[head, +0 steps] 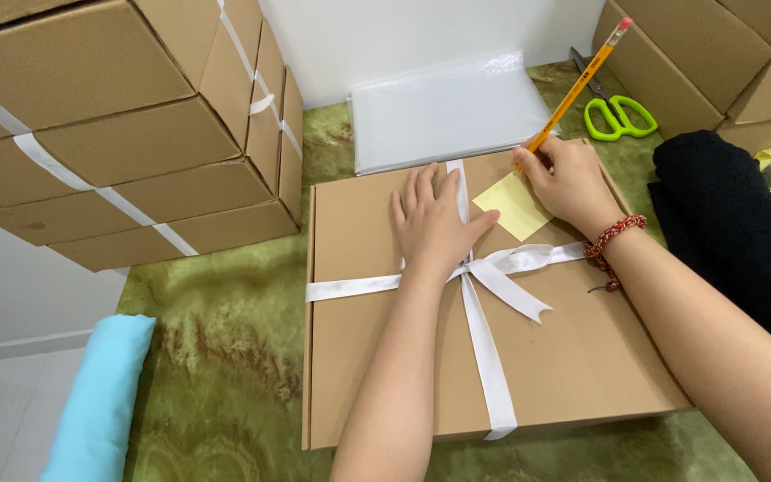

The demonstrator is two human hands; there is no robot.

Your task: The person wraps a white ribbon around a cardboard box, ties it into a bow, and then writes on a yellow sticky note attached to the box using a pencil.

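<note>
I see the flat brown box [457,312] filling the middle of the green mat [216,357], hemmed by stacked cartons [118,134] at far left, open mat near left. It is tied with white ribbon [493,277]. My left hand [435,223] lies open, flat on it; my right hand [568,183] pinches a yellow pencil [577,85] at a yellow note [515,207].

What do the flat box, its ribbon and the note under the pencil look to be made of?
Flat box: brown corrugated cardboard by the look, matte, with folded edges. Ribbon: white satin-like fabric, slight sheen, tied in a bow. Note: pale yellow paper, matte, likely a sticky note. Pencil in the right hand: yellow-painted, probably wood, with a pink eraser.
</note>
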